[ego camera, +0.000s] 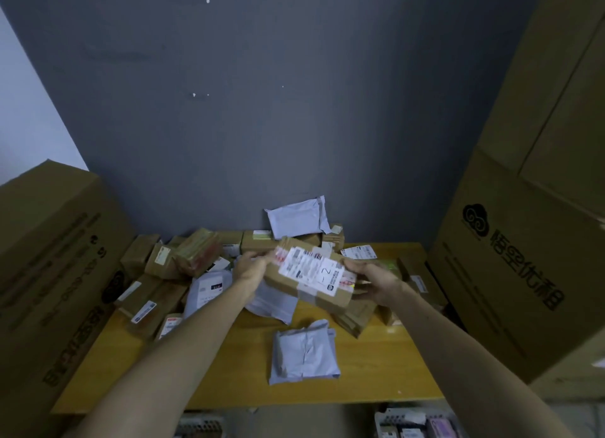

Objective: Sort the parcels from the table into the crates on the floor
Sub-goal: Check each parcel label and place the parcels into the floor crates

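Head view, left fingers [259, 258], right fingers [356, 267], gripping parcel [311, 272] ends.

Dim, cool indoor light; flat grey-blue painted wall [262, 110] is evenly murky, and the yellow wooden tabletop [376, 372] shows a faint sheen at right. Soft shadow lies under the pale grey plastic mailer bag [304, 352]. Wide-angle distortion bows the tall brown cardboard cartons [523, 241] at both edges; the brown taped cardboard parcel with white label [311, 274] is motion-blurred, print unreadable.

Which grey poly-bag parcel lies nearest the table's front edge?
The crumpled grey bag lying alone, nearer than the held cardboard box; the other grey bags sit farther back in the pile.
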